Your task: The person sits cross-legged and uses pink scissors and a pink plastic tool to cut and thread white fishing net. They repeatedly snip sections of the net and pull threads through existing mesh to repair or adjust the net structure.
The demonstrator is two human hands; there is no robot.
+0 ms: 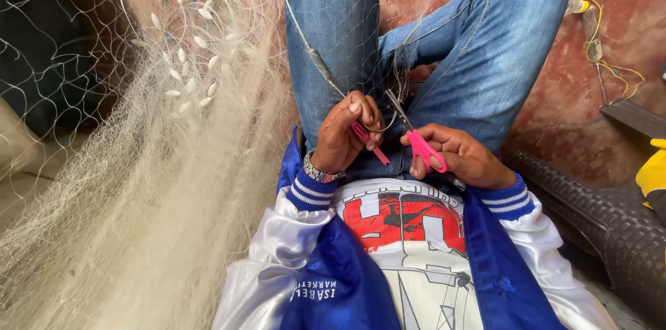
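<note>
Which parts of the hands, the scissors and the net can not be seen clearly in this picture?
Head view only:
- Left hand: its curled fingers hide how the pink tool is gripped.
- Scissors: the blade tips are too thin to tell whether they touch the line.
- Right hand: the palm is turned away.
- Net: the left and bottom edges cut it off.
- Yellow thing: the right edge cuts it off.

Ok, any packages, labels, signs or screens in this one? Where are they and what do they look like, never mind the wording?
No packages, signs or screens in view. Printed items only:
Shirt graphic: on the person's chest, below both hands; red block shapes with black detail on white cloth.
Jacket lettering: small white print on the blue jacket lining, bottom centre.
</note>
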